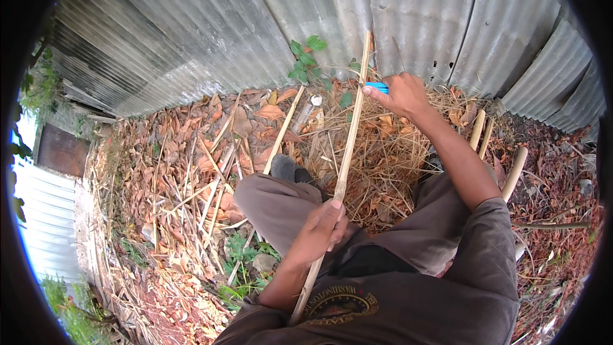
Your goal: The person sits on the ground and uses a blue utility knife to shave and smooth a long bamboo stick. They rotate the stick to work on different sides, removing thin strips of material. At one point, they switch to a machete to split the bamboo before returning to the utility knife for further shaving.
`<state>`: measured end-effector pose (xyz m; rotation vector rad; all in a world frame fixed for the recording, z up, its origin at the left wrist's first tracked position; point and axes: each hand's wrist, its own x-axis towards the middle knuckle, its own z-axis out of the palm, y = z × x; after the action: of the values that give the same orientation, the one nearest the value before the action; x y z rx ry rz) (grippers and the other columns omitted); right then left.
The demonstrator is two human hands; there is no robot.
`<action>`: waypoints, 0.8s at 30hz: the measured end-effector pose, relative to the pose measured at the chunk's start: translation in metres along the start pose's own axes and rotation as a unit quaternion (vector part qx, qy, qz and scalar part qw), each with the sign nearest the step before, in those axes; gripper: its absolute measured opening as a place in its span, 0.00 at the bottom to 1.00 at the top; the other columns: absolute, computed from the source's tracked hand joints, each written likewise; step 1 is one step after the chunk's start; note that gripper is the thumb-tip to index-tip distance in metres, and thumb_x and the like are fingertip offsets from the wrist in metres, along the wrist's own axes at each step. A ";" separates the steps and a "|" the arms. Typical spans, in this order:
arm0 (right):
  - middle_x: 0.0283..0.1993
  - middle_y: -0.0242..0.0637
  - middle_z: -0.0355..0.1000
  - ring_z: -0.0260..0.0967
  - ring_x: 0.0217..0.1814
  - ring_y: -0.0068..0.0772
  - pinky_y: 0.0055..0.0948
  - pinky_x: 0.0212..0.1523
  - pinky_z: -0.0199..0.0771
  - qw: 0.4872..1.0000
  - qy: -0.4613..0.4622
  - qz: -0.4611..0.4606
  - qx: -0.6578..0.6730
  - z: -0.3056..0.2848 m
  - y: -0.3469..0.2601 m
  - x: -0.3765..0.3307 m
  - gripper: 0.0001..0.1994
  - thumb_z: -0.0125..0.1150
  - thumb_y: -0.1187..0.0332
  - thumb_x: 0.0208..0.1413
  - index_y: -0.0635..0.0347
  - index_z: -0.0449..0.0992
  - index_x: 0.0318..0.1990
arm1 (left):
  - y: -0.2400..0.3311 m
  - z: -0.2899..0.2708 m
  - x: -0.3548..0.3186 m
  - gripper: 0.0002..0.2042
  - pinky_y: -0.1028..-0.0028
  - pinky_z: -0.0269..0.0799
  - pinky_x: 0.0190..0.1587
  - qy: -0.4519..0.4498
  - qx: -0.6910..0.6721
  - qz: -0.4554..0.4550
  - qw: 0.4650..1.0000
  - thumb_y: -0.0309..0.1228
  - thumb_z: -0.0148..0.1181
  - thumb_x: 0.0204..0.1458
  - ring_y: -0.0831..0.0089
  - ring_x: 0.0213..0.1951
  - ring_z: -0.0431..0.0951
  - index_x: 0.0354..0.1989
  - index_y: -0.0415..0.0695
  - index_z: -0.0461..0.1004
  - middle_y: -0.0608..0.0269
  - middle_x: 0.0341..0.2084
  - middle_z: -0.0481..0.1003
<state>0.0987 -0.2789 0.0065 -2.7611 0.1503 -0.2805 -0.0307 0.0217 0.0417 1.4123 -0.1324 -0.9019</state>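
A long, pale split-bamboo strip [348, 147] runs from beside my lap, between my knees and away toward the metal sheets. My left hand [320, 230] is closed around its lower part, near a joint in the bamboo. In my right hand [401, 94], stretched far forward, is a blue-handled knife [377, 87]. The knife meets the strip a little below its far end; its blade is too small to make out. Shavings and straw-like slivers [383, 172] lie on the ground under the strip.
A corrugated metal fence [421, 25] stands close ahead. Several thin bamboo strips [207, 198] lie among dry leaves on my left. Thicker poles [514, 172] rest beyond my right arm. A small green plant [303, 67] grows at the fence, and a grey stone [264, 262] sits by my left elbow.
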 end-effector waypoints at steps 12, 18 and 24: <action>0.20 0.52 0.71 0.74 0.30 0.53 0.47 0.34 0.72 0.991 0.072 0.117 0.002 -0.024 0.075 0.031 0.44 0.38 0.24 0.49 0.65 0.77 0.20 | -0.008 0.010 -0.014 0.18 0.82 0.51 0.17 -0.075 0.026 -0.004 0.997 0.46 0.34 0.67 0.84 0.14 0.53 0.29 0.46 0.58 0.72 0.11 0.55; 0.30 0.58 0.75 0.75 0.40 0.57 0.48 0.42 0.72 0.975 0.094 0.197 -0.031 -0.029 0.098 0.039 0.45 0.37 0.25 0.50 0.68 0.79 0.25 | -0.006 0.014 -0.021 0.19 0.83 0.52 0.16 -0.116 0.054 -0.015 0.992 0.46 0.33 0.67 0.85 0.14 0.54 0.29 0.46 0.58 0.72 0.12 0.56; 0.45 0.63 0.73 0.71 0.52 0.58 0.46 0.53 0.66 0.935 0.088 0.343 0.025 -0.041 0.192 0.011 0.49 0.32 0.24 0.50 0.70 0.79 0.40 | 0.008 0.017 -0.033 0.16 0.85 0.54 0.17 -0.111 0.048 0.032 0.992 0.41 0.35 0.67 0.85 0.14 0.56 0.34 0.43 0.62 0.72 0.14 0.58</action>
<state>0.0872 -0.4732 -0.0241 -2.4366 1.0997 -0.3257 -0.0591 0.0278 0.0659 1.3861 -0.3911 -1.0086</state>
